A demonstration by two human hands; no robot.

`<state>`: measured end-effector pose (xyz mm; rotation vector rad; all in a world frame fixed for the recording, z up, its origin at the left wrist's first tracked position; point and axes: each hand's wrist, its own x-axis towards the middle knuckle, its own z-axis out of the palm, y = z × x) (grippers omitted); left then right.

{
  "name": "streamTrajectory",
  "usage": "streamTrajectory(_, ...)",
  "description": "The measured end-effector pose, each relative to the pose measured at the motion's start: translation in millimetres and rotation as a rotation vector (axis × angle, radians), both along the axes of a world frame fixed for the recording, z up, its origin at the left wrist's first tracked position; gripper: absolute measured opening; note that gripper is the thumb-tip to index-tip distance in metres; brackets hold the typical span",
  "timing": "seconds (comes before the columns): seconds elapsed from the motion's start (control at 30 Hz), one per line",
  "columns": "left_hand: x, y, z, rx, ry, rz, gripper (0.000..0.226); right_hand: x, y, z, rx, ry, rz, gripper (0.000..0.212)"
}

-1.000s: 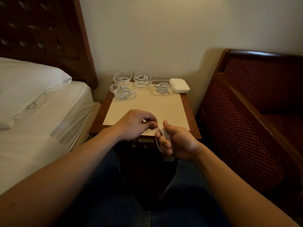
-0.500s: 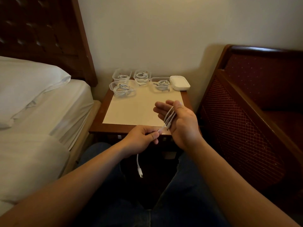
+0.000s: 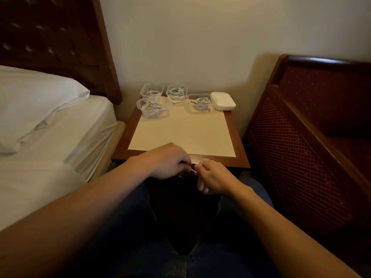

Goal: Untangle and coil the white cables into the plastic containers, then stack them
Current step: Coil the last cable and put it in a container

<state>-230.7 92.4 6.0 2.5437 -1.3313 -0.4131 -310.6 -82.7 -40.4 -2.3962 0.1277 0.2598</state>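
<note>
Clearly four clear tubs (image 3: 154, 108) hold coiled cables (image 3: 152, 107)

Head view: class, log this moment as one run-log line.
left hand pinches cable | right hand grips cable | four tubs hold coils | stacking not begun

Bare forearms, no sleeves showing; dark blue jeans (image 3: 128, 237) on both legs.

Four clear containers (image 3: 154, 106) holding coiled cables (image 3: 176, 93), one white lidded box (image 3: 222, 101), two hands (image 3: 170, 161).
</note>
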Motion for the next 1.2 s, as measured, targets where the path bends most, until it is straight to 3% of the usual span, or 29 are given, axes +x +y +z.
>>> streamTrajectory(0.07, 3, 2, 2, 0.065, -0.169, -0.063, 0.019, 0, 6, 4, 0.271, 0.19, -0.034, 0.054)
streamTrajectory(0.13, 8, 4, 0, 0.078, -0.313, -0.095, 0.023, -2, 9, 6, 0.509, 0.236, -0.077, 0.062)
streamTrajectory(0.23, 11, 10, -11, -0.05, -0.382, -0.084, 0.024, -3, 6, 5, 0.94, 0.295, -0.103, 0.063)
streamTrajectory(0.3, 9, 11, -22, -0.224, -0.27, 0.008, 0.023, -3, 2, 5, 1.165, 0.321, -0.07, 0.056)
streamTrajectory(0.43, -14, -5, -33, -0.632, 0.308, 0.375, 0.026, 1, 2, 9, 1.51, 0.354, 0.008, 0.049)
streamTrajectory(0.53, -25, -17, -37, -0.82, 0.569, 0.554, 0.033, 4, 3, 15, 1.565, 0.365, 0.005, 0.049)
streamTrajectory(0.63, -27, -20, -38, -0.951, 0.761, 0.585, 0.041, 5, 5, 20, 1.591, 0.375, -0.015, 0.049)
streamTrajectory(0.87, -21, -16, -41, -0.871, 0.561, 0.58, 0.038, 7, 13, 25, 1.433, 0.301, -0.187, 0.043)
streamTrajectory(1.03, -25, -18, -43, -0.931, 0.655, 0.544, 0.039, 9, 11, 23, 1.529, 0.333, -0.182, 0.043)
streamTrajectory(1.2, -26, -14, -51, -0.859, 0.523, 0.518, 0.035, 11, 16, 21, 1.54, 0.339, -0.226, 0.049)
